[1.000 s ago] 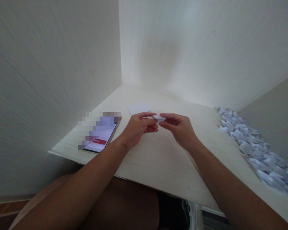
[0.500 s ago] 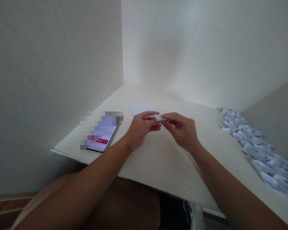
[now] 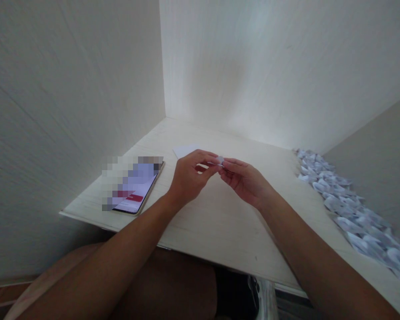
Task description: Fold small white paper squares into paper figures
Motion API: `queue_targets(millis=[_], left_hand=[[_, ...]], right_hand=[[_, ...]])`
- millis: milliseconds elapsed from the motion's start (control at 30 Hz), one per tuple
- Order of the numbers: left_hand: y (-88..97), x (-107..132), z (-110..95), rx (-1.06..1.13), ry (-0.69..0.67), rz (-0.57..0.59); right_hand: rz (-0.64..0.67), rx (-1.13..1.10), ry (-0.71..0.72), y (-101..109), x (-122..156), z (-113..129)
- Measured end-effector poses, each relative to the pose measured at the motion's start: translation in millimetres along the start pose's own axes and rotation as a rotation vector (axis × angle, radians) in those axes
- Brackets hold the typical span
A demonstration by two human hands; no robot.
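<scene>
A small piece of folded white paper (image 3: 220,160) is pinched between my two hands above the middle of the table. My left hand (image 3: 192,174) grips its left side with thumb and fingertips. From the right, my right hand (image 3: 242,178) holds it too, thumb on top and the other fingers curled beneath. Fingers cover most of the paper, so its folds cannot be made out. Just behind my left hand, a flat white sheet of paper (image 3: 184,151) lies on the table, partly hidden by that hand.
A phone (image 3: 133,195) with a lit, partly blurred screen lies at the left of the white table (image 3: 220,235). Along the right side stretches a long pile of folded white paper pieces (image 3: 343,200). Pale walls (image 3: 226,66) close off the back and left.
My hands have turned the folded paper, and less of it shows now. The left thumb and fingers have shifted to a pinch at its edge. The view has swung slightly right.
</scene>
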State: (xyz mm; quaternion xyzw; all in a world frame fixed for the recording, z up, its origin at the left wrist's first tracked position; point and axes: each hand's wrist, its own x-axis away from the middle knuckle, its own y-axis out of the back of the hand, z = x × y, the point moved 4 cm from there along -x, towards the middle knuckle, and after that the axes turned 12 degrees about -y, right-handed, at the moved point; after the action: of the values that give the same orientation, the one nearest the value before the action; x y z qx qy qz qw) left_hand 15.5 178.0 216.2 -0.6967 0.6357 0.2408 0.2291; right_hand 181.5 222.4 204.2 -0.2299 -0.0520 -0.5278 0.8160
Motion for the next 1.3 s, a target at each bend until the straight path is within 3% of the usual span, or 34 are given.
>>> queue_targets(millis=[167,300,400,567,733,833,1033,1200,1300], left_hand=[[0.5,-2.3,9.9,0.081,0.102,-0.044],[3.0,-3.7,20.2,0.132,0.189,-0.102],[2.5,-3.5,23.1,0.146,0.195,-0.067],[0.0,-3.8,18.8,0.177,0.143,-0.001],[1.8,-3.8,15.8,0.187,0.073,-0.103],[3.5,-2.2,14.8,0.106,0.029,-0.129],[4.0,-1.7,8.6,-0.06,-0.117,-0.064],[3.1,-1.3,12.8,0.012,-0.07,-0.116],[1.4,-1.5,14.5,0.076,-0.038,-0.133]], right_hand=[[-0.004,0.055,0.022,-1.5,1.2,-1.3],[-0.062,0.194,0.23,-5.8,6.5,5.7],[-0.081,0.338,0.345,-9.9,8.7,7.9],[-0.137,0.424,0.419,-8.5,7.5,7.6],[-0.167,0.386,0.529,-8.6,10.0,10.7],[-0.219,0.357,0.572,-8.5,11.9,12.0],[-0.236,0.312,0.554,-8.2,11.6,11.2],[-0.203,0.323,0.566,-8.2,12.3,9.9],[-0.21,0.373,0.647,-9.1,15.0,11.3]])
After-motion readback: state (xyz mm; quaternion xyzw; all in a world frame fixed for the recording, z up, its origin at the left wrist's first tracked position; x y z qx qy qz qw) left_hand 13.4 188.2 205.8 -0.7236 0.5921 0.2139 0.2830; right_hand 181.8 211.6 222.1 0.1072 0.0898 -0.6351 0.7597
